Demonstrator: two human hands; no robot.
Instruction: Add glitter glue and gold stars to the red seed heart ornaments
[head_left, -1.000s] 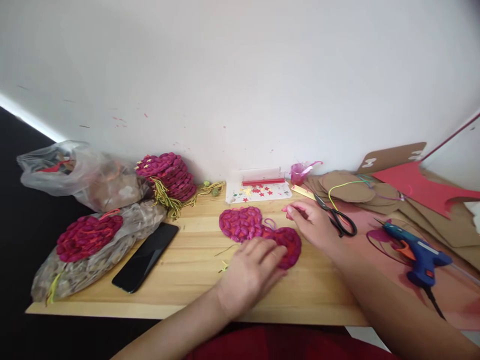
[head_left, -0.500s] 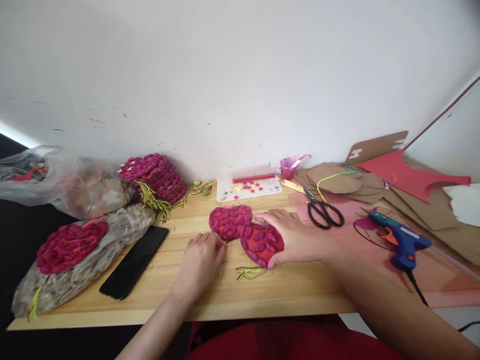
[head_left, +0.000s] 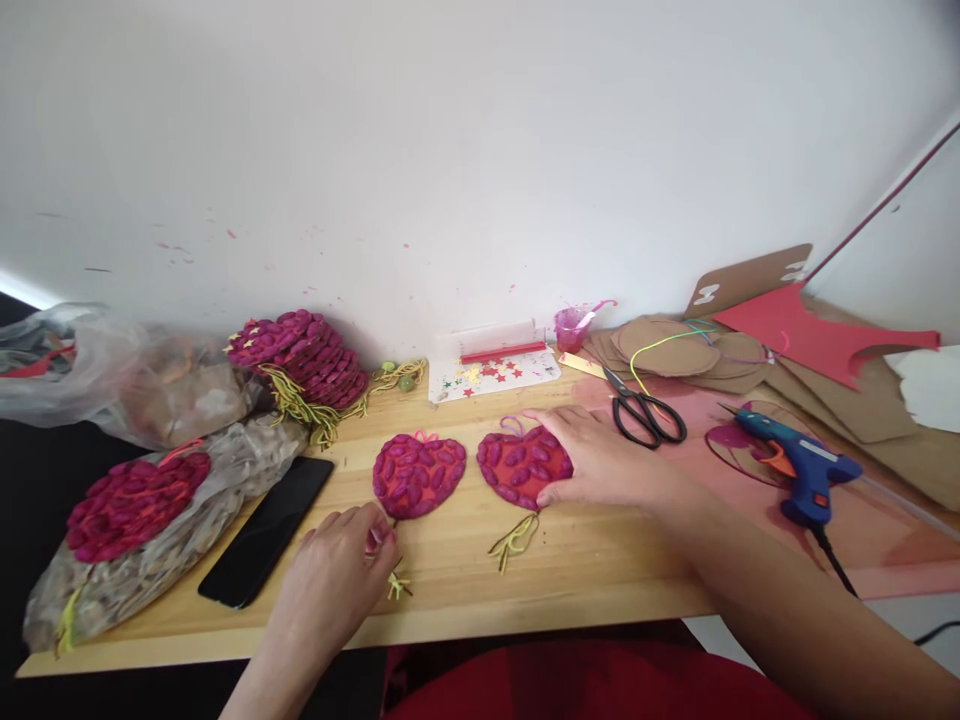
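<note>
Two heart-shaped ornaments covered in magenta, seed-like pieces lie side by side on the wooden table, apart from each other. My right hand [head_left: 600, 465] grips the right heart ornament [head_left: 523, 465] by its right edge, thumb below and fingers above; a purple loop shows at its top and a yellow-green yarn tassel [head_left: 514, 543] at its bottom. Just below the left heart ornament [head_left: 418, 475], which has a pink loop, my left hand [head_left: 337, 555] is closed with curled fingers at its tassel cord. The end of that yarn tassel [head_left: 399, 582] shows beside the fingers.
A phone [head_left: 266, 532], a bagged heart [head_left: 139, 505] and a stack of similar hearts [head_left: 300, 360] are on the left. Behind lies a card with star sequins [head_left: 491, 375]. Scissors [head_left: 646, 412], a blue glue gun [head_left: 802, 470] and cardboard pieces [head_left: 667, 345] are at right.
The left heart has moved left and nearer along with my left hand, separating from the right heart. The right heart is turned more upright in my right hand, its tassel swung rightward.
</note>
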